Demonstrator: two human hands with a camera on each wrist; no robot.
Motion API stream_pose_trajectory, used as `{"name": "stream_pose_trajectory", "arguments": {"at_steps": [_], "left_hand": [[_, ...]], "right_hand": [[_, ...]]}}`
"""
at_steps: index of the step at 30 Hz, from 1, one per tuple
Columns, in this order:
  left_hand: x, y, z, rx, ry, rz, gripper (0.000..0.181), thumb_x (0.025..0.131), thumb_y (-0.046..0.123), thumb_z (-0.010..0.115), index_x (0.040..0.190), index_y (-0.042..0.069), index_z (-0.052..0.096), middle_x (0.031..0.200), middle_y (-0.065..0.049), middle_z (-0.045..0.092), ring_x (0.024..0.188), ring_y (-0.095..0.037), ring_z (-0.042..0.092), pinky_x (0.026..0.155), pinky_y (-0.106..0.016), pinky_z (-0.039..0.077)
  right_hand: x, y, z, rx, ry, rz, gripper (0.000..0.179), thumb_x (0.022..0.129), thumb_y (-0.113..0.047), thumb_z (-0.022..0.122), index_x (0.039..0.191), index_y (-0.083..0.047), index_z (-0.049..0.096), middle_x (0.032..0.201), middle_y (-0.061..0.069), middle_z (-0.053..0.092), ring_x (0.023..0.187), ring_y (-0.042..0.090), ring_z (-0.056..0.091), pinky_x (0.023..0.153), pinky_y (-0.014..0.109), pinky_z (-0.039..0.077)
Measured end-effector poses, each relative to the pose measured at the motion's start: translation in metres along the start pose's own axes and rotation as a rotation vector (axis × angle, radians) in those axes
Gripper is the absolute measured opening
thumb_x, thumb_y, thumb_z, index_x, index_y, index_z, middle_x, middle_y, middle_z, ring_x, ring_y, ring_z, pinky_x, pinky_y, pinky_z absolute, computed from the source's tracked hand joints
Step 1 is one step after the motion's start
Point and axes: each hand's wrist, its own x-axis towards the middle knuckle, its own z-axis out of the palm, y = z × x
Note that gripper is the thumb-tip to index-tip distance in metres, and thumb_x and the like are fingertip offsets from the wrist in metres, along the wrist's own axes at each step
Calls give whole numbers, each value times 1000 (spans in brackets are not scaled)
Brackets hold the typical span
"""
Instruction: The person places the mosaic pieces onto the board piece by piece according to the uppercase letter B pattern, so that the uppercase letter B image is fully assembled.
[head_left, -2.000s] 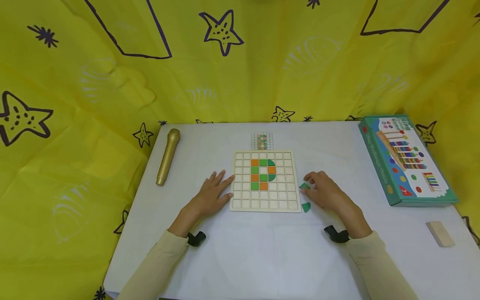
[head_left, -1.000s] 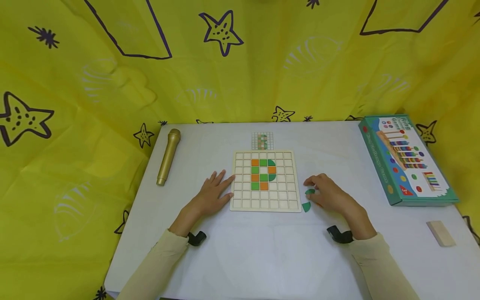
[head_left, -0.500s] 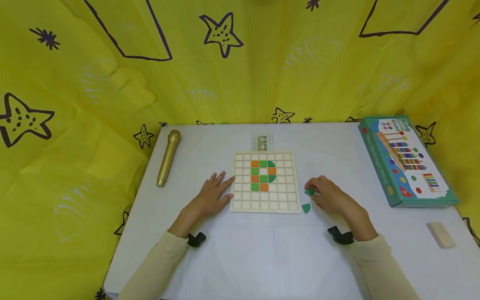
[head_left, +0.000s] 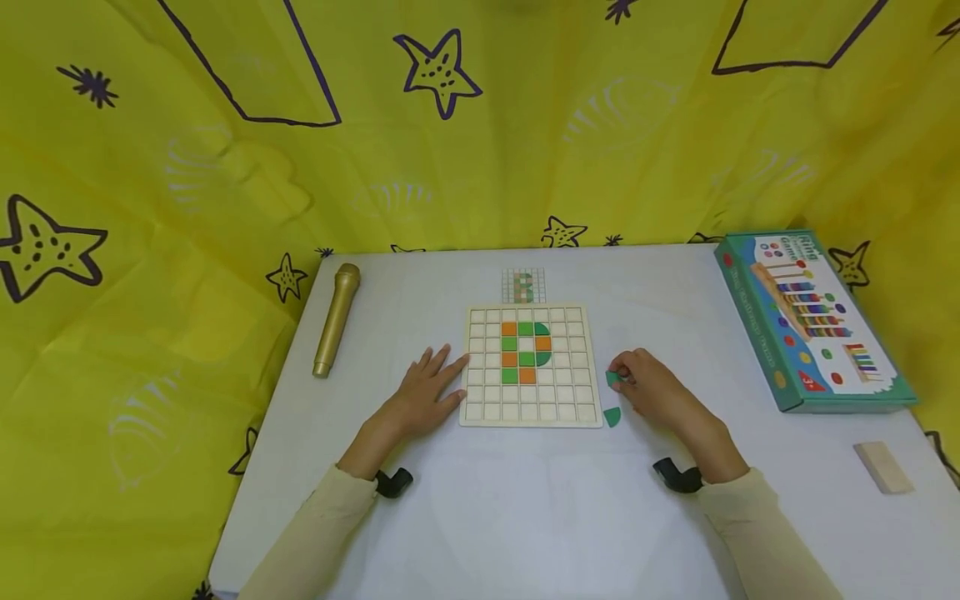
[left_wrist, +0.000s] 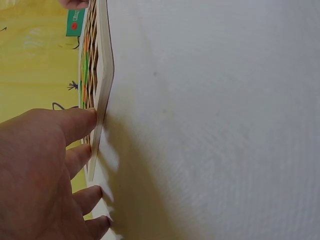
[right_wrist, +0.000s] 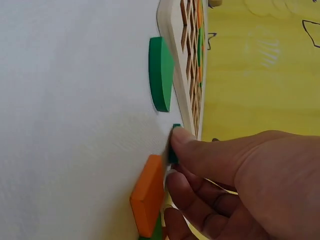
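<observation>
My left hand [head_left: 417, 393] lies with fingers spread, fingertips touching the left edge of a wooden grid board [head_left: 480, 411]. Orange and green tiles [head_left: 510, 360] sit in the board's cells in a P-like shape. To the right of the board, my right hand [head_left: 654, 388] pinches a green quarter-circle tile [head_left: 612, 379] between thumb and fingers. Another green quarter-circle tile [right_wrist: 160, 75] lies on the table by the board's near right corner. An orange tile [right_wrist: 148, 197] shows under the right hand in the right wrist view, with a green piece [right_wrist: 157, 231] partly hidden behind it.
A small pattern card [head_left: 523, 285] lies just beyond the board. The gold microphone-shaped object [head_left: 337, 321] is at the left. A game box [head_left: 817, 325] and a pale wooden block [head_left: 882, 467] stand on the right. A yellow patterned cloth [head_left: 510, 167] hangs behind the table.
My right hand shifted slightly right with the green quarter-circle tile, then moved back a little toward the board, the tile turning in its fingers. The left hand has stayed on the board's edge.
</observation>
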Motion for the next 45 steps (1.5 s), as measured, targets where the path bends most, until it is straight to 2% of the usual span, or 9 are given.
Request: {"name": "stream_pose_trajectory", "arguments": {"at_steps": [4, 8, 14, 21, 26, 30, 34, 45], "left_hand": [[0, -1, 1, 4, 8, 3, 64, 110, 46, 50, 169, 28, 29, 177, -14, 12, 163, -44, 3, 129, -66, 9], [-1, 0, 1, -1, 3, -2, 64, 110, 46, 50, 169, 29, 28, 177, -13, 11, 163, -43, 3, 129, -64, 8], [-1, 0, 2, 6, 9, -4, 64, 111, 46, 50, 169, 28, 28, 177, -13, 11, 163, -43, 3, 129, -64, 9], [-3, 1, 1, -4, 10, 0, 65, 110, 44, 51, 169, 27, 29, 177, -14, 11, 163, -43, 3, 129, -65, 8], [-3, 1, 0, -2, 14, 0, 64, 110, 45, 50, 169, 28, 29, 177, -14, 12, 163, -43, 3, 129, -65, 9], [-2, 0, 1, 1, 11, -1, 64, 111, 46, 50, 169, 28, 29, 177, -13, 12, 163, -43, 3, 129, -65, 8], [-1, 0, 0, 1, 6, -3, 64, 111, 46, 50, 169, 28, 28, 177, -14, 11, 163, -43, 2, 129, -65, 8], [-2, 2, -1, 0, -4, -10, 65, 111, 46, 50, 169, 29, 27, 178, -12, 10, 163, -41, 1, 130, -64, 7]], "right_hand": [[2, -2, 3, -41, 24, -5, 22, 104, -2, 64, 123, 7, 61, 116, 21, 59, 103, 33, 62, 81, 39, 57], [2, -4, 3, -78, 49, -17, 22, 105, -3, 60, 124, 8, 60, 117, 22, 59, 103, 33, 61, 89, 47, 56], [6, -11, 6, -47, 100, -53, 25, 107, -5, 60, 128, 8, 59, 121, 23, 59, 112, 37, 61, 102, 55, 52], [19, -40, 27, -10, 92, -78, 27, 104, -6, 66, 128, 6, 62, 121, 20, 60, 110, 33, 62, 99, 50, 55], [28, -56, 42, -60, 109, -106, 23, 102, -5, 68, 123, 5, 66, 114, 16, 64, 108, 33, 63, 95, 50, 53], [31, -64, 52, -103, 134, -94, 20, 100, -6, 72, 118, 2, 69, 108, 12, 66, 103, 30, 64, 87, 46, 51], [30, -70, 58, -102, 155, -69, 20, 98, -7, 75, 116, 1, 70, 107, 12, 67, 101, 29, 64, 82, 41, 49], [33, -81, 64, -57, 142, -25, 24, 97, -7, 75, 119, 3, 71, 112, 15, 67, 106, 31, 63, 90, 45, 52]]}}
